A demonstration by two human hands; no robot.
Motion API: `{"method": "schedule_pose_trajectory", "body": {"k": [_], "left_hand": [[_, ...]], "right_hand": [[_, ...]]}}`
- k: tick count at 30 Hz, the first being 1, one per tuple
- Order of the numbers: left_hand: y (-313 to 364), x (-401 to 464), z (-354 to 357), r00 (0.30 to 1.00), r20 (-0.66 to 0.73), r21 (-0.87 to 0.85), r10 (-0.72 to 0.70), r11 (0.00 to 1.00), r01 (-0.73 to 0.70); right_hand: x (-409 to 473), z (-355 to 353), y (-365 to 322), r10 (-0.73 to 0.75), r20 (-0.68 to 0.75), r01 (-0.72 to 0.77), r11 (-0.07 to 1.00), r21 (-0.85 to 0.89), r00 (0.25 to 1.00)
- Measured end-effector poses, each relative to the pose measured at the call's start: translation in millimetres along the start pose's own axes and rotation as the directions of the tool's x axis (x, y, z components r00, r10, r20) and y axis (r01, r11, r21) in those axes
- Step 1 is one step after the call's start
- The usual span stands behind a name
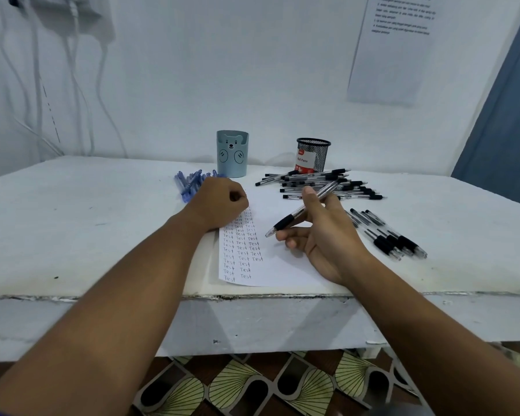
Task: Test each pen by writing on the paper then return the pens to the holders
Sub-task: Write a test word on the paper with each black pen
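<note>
1. Left hand, fingers curled into a fist, rests on the paper at frame centre
2. Right hand pinches a black pen above the paper, tip down-left
3. Bear holder and mesh holder stand behind on the worktop

A printed sheet hangs on the white wall. White cables trail down at the left. Below the white table lies a patterned floor.
</note>
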State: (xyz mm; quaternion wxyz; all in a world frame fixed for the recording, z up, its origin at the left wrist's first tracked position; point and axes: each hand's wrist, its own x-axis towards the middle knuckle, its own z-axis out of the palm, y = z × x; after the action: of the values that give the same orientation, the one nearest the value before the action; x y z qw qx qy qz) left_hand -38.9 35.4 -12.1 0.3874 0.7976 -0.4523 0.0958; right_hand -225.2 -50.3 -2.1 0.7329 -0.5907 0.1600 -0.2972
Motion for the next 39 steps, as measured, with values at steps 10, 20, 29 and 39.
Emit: {"method": "schedule_pose_trajectory", "body": {"k": [10,20,29,39], "left_hand": [[-4.9,3.4,-3.6,0.992,-0.115,0.096,0.061,0.994,-0.05],[1.9,-5.1,-5.6,0.995,0.085,0.154,0.042,0.987,-0.055],[-2.6,-1.3,-2.2,0.99,0.138,0.053,-0.01,0.999,0.003],[-2.5,0.0,2.3,0.98,0.178,0.065,0.085,0.993,-0.098]], "right_hand": [[6.9,-8.2,-9.8,-0.208,-0.258,0.202,0.978,-0.05,0.943],[63.4,-80.8,-69.6,-0.219,-0.178,-0.04,0.519,-0.854,0.959],[64.3,-97.8,-79.5,0.086,-0.052,-0.03,-0.24,-0.97,0.995],[66.5,-101.5,-71.9,0.131,-0.063,-0.024,-0.28,-0.96,0.989]]}}
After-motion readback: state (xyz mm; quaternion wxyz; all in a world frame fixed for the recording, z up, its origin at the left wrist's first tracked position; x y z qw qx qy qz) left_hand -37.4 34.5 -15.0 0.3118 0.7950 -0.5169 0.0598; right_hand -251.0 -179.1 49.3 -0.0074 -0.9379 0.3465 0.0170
